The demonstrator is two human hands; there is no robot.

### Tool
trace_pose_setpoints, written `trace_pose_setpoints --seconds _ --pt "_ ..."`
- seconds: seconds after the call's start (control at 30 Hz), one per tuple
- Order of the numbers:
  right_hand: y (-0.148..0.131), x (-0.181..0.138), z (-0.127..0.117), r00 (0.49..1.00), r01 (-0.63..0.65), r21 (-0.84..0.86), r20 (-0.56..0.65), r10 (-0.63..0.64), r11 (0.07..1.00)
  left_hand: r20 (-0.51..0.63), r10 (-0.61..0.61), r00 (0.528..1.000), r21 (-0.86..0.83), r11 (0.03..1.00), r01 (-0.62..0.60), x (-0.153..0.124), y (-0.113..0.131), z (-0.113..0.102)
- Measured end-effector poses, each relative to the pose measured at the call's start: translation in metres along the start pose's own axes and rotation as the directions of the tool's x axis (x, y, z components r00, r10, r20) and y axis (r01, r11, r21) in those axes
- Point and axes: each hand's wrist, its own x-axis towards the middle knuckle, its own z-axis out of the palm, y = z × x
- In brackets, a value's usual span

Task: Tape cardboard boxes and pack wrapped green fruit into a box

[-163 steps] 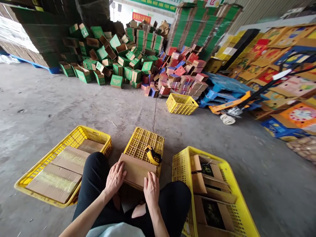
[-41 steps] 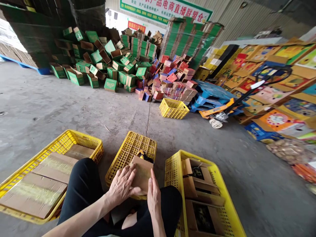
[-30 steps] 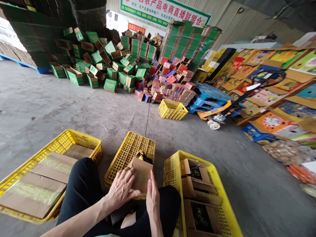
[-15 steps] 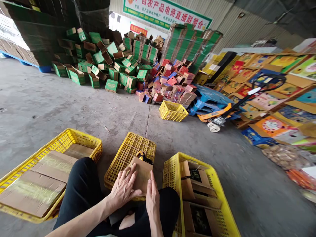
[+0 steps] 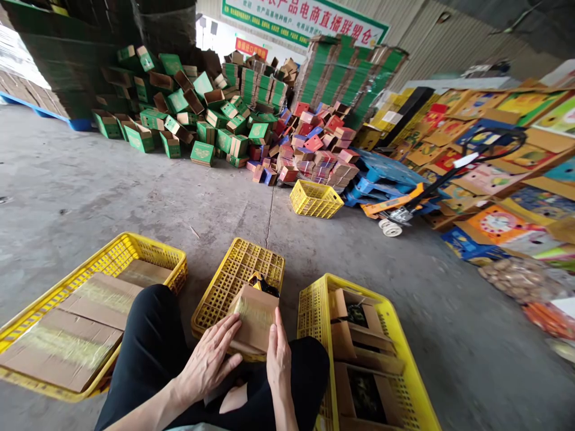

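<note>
A small cardboard box (image 5: 257, 316), its top flaps closed with a strip of clear yellowish tape, rests on an upturned yellow crate (image 5: 233, 263) between my knees. My left hand (image 5: 211, 356) touches the box's left edge with its fingers stretched out. Against the right side lies my right hand (image 5: 279, 358), fingers straight and thumb up by the near corner. Just behind the box sits a yellow-and-black tape dispenser (image 5: 265, 284), partly hidden by it.
At left, a yellow crate (image 5: 164, 251) holds several taped boxes (image 5: 67, 347). At right, another yellow crate (image 5: 406, 353) has open boxes (image 5: 366, 392) with dark contents. Farther off are a yellow basket (image 5: 315, 200), a pallet jack (image 5: 404, 209), blue pallets (image 5: 381, 170) and heaped green cartons (image 5: 204, 152).
My left hand has slid back toward me and left, off the box top, uncovering the tape strip. The right hand stays at the box's right side.
</note>
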Motion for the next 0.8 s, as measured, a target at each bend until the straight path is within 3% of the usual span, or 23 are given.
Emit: trace_pose_setpoints --seconds 0.37,0.8 --pt "0.001 0.001 -0.002 1.0 -0.002 0.003 0.015 0.002 1.0 -0.034 -0.065 0.997 -0.035 0.997 0.064 0.04 -0.003 0.009" --pt "-0.004 0.003 -0.002 1.0 -0.015 -0.003 0.025 0.015 1.0 -0.029 -0.053 0.998 -0.052 0.997 0.051 0.057 -0.007 0.008"
